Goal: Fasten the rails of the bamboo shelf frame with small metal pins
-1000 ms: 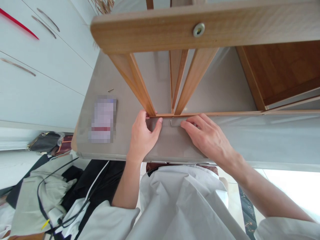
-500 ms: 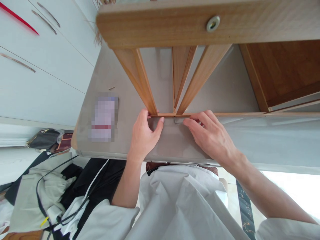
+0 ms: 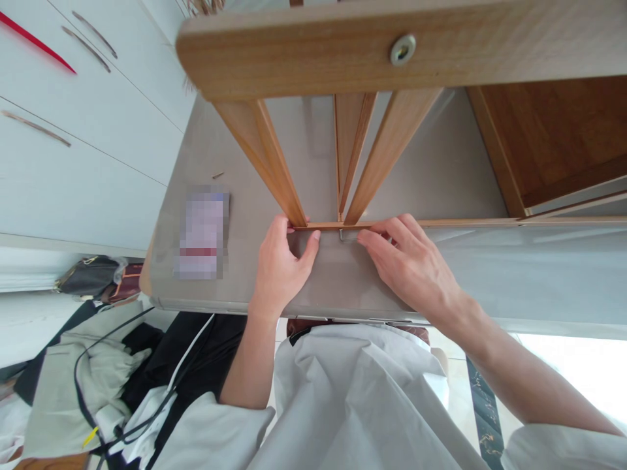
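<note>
A wooden frame (image 3: 313, 49) with upright slats stands on the table (image 3: 196, 150), its thick top rail close to my view. At the frame's lower left end, my left hand (image 3: 287, 264) grips the bottom rail (image 3: 323, 225), thumb on the near side and fingers behind it. My right hand (image 3: 406, 254) pinches the long arm of a small L-shaped hex key (image 3: 349, 236). The key's short end meets the near face of the bottom rail, below the slats. Where its tip sits is too small to make out.
Left on the table lie a blurred-out flat packet (image 3: 200, 235) and a small screw-like piece (image 3: 218, 175). White cabinets (image 3: 98, 163) border the table's left side. Below them are a dark bag (image 3: 91, 274), clothes and cables. A brown wooden panel (image 3: 568, 137) belongs to the right.
The view has shifted slightly, so the top rail appears a little further left. Both hands keep nearly the same hold on the rail and the hex key.
</note>
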A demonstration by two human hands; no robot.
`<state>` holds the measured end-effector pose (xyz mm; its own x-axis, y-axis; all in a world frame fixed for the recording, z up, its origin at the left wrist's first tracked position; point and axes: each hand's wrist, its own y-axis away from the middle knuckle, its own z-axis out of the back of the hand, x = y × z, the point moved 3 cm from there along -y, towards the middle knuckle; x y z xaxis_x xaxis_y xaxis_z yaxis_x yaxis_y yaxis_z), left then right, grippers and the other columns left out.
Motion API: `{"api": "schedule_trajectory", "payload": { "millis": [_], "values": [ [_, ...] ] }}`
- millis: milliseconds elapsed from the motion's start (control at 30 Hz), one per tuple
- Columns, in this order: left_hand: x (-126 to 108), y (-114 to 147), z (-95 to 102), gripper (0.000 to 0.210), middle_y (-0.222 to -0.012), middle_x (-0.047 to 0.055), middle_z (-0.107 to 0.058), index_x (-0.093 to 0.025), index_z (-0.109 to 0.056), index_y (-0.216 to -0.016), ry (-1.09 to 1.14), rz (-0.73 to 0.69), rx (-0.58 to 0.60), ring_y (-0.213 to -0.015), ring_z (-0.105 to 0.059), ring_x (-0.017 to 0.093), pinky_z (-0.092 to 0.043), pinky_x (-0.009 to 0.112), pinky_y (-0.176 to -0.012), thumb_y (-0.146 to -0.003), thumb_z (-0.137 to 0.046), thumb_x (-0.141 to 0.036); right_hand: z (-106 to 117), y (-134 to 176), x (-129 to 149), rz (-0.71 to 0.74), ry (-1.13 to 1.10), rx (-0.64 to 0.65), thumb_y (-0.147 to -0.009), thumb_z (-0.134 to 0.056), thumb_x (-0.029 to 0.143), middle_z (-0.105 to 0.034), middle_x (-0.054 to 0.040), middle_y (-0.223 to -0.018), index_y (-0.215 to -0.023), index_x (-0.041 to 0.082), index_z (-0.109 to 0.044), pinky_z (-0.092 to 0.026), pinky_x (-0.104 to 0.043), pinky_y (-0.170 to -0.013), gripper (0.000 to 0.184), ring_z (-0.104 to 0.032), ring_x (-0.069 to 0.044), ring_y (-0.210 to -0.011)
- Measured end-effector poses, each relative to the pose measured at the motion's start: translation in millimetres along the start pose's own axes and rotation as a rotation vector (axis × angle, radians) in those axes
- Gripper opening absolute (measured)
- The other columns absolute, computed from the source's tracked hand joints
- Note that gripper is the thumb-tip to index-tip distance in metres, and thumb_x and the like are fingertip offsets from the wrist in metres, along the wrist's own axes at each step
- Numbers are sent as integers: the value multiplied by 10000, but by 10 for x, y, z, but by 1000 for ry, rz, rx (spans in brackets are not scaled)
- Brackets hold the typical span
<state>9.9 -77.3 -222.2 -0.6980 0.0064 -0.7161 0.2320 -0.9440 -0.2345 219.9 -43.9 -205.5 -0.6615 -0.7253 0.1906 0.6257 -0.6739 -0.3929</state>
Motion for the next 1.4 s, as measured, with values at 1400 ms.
{"api": "schedule_trajectory", "payload": {
  "millis": [1400],
  "values": [
    [26,2,-3,272,-1189,40,-726,-243,-604,-1183,-12,20,-1,-1057,-696,207,-553,381,-988,-938,-677,-339,137,-133,219,93,215,-25,-865,-460,-111,-665,-92,-889,-948,127,-703,-455,-314,-697,350,-474,-208,-814]
  ]
}}
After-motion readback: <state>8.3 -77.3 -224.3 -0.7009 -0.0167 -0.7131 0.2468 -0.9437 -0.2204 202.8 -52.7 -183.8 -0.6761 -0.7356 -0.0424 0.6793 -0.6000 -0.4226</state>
